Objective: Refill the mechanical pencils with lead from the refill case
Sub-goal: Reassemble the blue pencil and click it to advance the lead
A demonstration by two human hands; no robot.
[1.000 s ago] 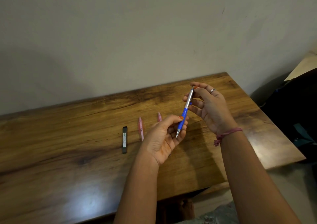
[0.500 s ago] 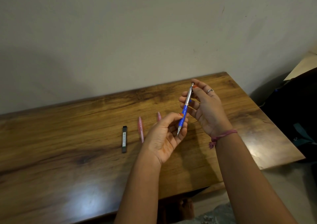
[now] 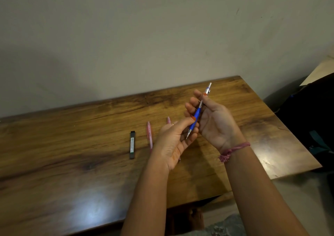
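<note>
Pink thread bracelet [image 3: 233, 149], orange-painted nails [image 3: 193, 118]

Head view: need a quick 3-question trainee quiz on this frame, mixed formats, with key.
1. Multiple choice: where is the black refill case?
A. In the left hand
B. Lying on the table, left of the pink pencils
C. In the right hand

2. True or false: the blue pencil is held with its tip pointing down towards the person.

3. Fill in: besides the blue pencil, ___ pink pencils lie on the table.

Key
1. B. It lies apart from both hands.
2. True. The left hand pinches its lower grip, and the right hand holds the upper barrel.
3. Two: one in full view, another mostly hidden behind the left hand.
</note>
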